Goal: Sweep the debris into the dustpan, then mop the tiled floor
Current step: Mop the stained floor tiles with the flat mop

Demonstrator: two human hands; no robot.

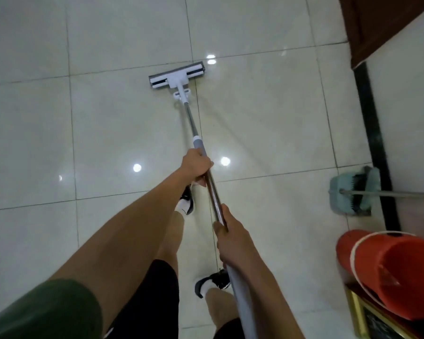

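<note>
One mop [199,143] is in use, its single flat head [176,74] lying on the tiled floor [108,123] across a grout line, well ahead of the person. Two hands hold its one metal pole: the left hand [196,165] is further down, its grip clamped round the pole just below the grey collar, and the right hand [231,238] is nearer the body, its grip likewise wrapped round the shaft. Two feet in black-and-white shoes stand on the tiles beneath the arms.

At the right edge stands one pale green dustpan [350,192] with a dark brush in it and one thin handle running off to the right. Nearer sits one red bucket [387,272] with a white handle, tilted on its side.

The floor is large glossy pale tiles with thin dark joints, showing about four bright light reflections. A black strip [372,133] runs along the right, with dark wooden furniture [377,23] at the top corner.
</note>
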